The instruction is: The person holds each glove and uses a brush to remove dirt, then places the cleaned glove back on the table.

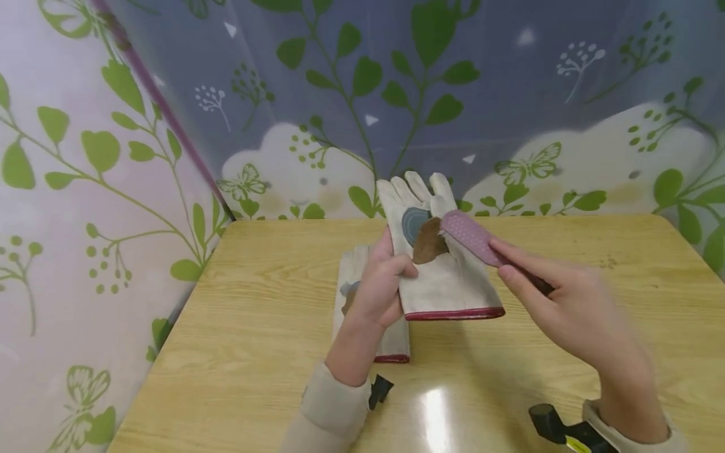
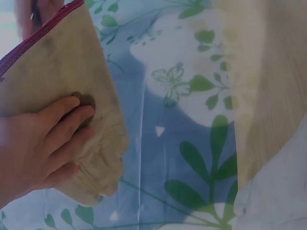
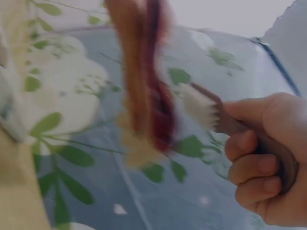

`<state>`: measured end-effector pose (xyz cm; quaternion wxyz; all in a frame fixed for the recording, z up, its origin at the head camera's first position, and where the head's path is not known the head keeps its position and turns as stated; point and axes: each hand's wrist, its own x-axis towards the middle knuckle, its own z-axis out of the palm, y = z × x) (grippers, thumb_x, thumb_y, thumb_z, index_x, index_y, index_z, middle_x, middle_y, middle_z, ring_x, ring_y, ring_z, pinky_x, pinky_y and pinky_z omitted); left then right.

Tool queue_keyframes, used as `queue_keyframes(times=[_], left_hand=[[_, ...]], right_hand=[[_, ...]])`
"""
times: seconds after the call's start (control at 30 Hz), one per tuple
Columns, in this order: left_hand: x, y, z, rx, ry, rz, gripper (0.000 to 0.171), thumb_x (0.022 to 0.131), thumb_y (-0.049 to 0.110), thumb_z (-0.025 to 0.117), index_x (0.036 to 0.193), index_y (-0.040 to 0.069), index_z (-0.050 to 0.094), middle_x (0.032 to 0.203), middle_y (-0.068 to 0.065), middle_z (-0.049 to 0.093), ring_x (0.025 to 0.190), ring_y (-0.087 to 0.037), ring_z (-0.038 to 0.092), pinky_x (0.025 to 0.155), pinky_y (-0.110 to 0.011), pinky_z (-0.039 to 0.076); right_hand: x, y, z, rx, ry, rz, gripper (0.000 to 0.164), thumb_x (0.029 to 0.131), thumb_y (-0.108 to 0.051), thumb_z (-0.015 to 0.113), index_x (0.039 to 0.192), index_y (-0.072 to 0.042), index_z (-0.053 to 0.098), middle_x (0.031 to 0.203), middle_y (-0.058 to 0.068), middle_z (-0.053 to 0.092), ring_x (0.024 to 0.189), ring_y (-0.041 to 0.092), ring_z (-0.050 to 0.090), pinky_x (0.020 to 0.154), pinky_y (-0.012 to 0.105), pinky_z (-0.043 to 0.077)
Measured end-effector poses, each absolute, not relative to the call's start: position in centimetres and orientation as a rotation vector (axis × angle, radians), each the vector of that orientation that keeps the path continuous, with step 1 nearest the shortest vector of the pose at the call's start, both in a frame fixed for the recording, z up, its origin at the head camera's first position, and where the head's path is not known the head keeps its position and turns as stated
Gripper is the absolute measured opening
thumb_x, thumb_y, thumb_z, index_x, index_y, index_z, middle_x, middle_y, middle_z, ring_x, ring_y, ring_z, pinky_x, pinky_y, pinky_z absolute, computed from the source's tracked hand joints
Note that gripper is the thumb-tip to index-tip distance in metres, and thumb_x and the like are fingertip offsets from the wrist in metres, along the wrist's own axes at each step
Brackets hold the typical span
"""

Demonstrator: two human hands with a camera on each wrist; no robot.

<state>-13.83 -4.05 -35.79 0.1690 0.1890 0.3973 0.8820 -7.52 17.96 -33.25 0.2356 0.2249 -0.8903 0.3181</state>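
Observation:
My left hand (image 1: 387, 277) holds a pale work glove (image 1: 447, 286) upright above the wooden table (image 1: 255, 327), thumb on its front. The glove has a red cuff hem, with a grey and a brown patch on the palm. In the left wrist view the fingers (image 2: 62, 124) curl round the bunched glove (image 2: 57, 72). My right hand (image 1: 510, 264) grips a brush (image 1: 470, 234) with a pinkish dotted back, its head against the glove's brown patch. The right wrist view shows the brush's white bristles (image 3: 199, 105) and brown handle in the fist (image 3: 259, 163), beside the blurred glove edge (image 3: 144, 86).
A second pale glove (image 1: 391, 343) lies flat on the table below my left hand. A curtain printed with green leaves and butterflies (image 1: 340, 94) closes the table in at the back and left. Black wrist mounts (image 1: 552, 423) show at the bottom edge.

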Motion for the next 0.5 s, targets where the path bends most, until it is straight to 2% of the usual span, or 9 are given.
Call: queue_keyframes(times=[0.07, 0.1, 0.2, 0.3, 0.43, 0.5], left_hand=[[-13.7, -4.0, -35.8, 0.535, 1.125, 2.498, 0.095, 0.068, -0.017, 0.027, 0.152, 0.025, 0.011, 0.151, -0.007, 0.027, 0.136, -0.029, 0.030, 0.110, -0.045, 0.026], [-13.6, -3.9, -35.9, 0.522, 1.120, 2.506, 0.095, 0.069, -0.018, 0.026, 0.152, 0.024, 0.011, 0.152, -0.007, 0.026, 0.136, -0.029, 0.030, 0.110, -0.046, 0.026], [-13.6, -4.0, -35.9, 0.489, 1.105, 2.552, 0.094, 0.069, -0.018, 0.025, 0.152, 0.022, 0.011, 0.153, -0.007, 0.022, 0.138, -0.030, 0.025, 0.110, -0.048, 0.023], [-13.8, -3.9, -35.8, 0.495, 1.088, 2.569, 0.095, 0.068, -0.019, 0.025, 0.153, 0.021, 0.010, 0.155, -0.007, 0.018, 0.140, -0.029, 0.019, 0.111, -0.049, 0.019], [-14.0, -3.6, -35.9, 0.514, 1.085, 2.549, 0.095, 0.067, -0.019, 0.026, 0.152, 0.020, 0.011, 0.154, -0.008, 0.020, 0.140, -0.027, 0.019, 0.112, -0.048, 0.018], [-14.0, -3.5, -36.0, 0.498, 1.080, 2.550, 0.094, 0.067, -0.019, 0.027, 0.152, 0.018, 0.012, 0.153, -0.009, 0.023, 0.139, -0.028, 0.021, 0.112, -0.047, 0.018]], right_hand=[[-8.1, 17.3, -33.7, 0.643, -2.429, 0.807, 0.044, 0.085, -0.012, 0.068, 0.128, -0.020, 0.061, 0.102, 0.001, 0.070, 0.052, 0.000, 0.043, 0.049, 0.014, 0.032], [-8.3, 17.0, -33.9, 0.662, -2.444, 0.788, 0.042, 0.086, -0.013, 0.067, 0.127, -0.018, 0.061, 0.106, 0.003, 0.070, 0.052, 0.001, 0.042, 0.049, 0.016, 0.033], [-8.3, 17.0, -34.0, 0.705, -2.524, 0.743, 0.039, 0.088, -0.016, 0.065, 0.126, -0.016, 0.061, 0.107, 0.008, 0.069, 0.051, -0.001, 0.036, 0.050, 0.019, 0.034], [-7.7, 17.7, -33.6, 0.718, -2.610, 0.757, 0.037, 0.090, -0.018, 0.063, 0.127, -0.017, 0.061, 0.110, 0.006, 0.069, 0.049, -0.001, 0.030, 0.051, 0.021, 0.035], [-7.1, 18.6, -33.0, 0.679, -2.657, 0.824, 0.038, 0.091, -0.022, 0.062, 0.129, -0.022, 0.060, 0.092, -0.006, 0.069, 0.049, -0.003, 0.029, 0.049, 0.018, 0.034], [-6.8, 18.8, -32.8, 0.647, -2.657, 0.897, 0.039, 0.092, -0.022, 0.061, 0.130, -0.025, 0.058, 0.086, -0.008, 0.064, 0.046, -0.002, 0.023, 0.044, 0.018, 0.031]])
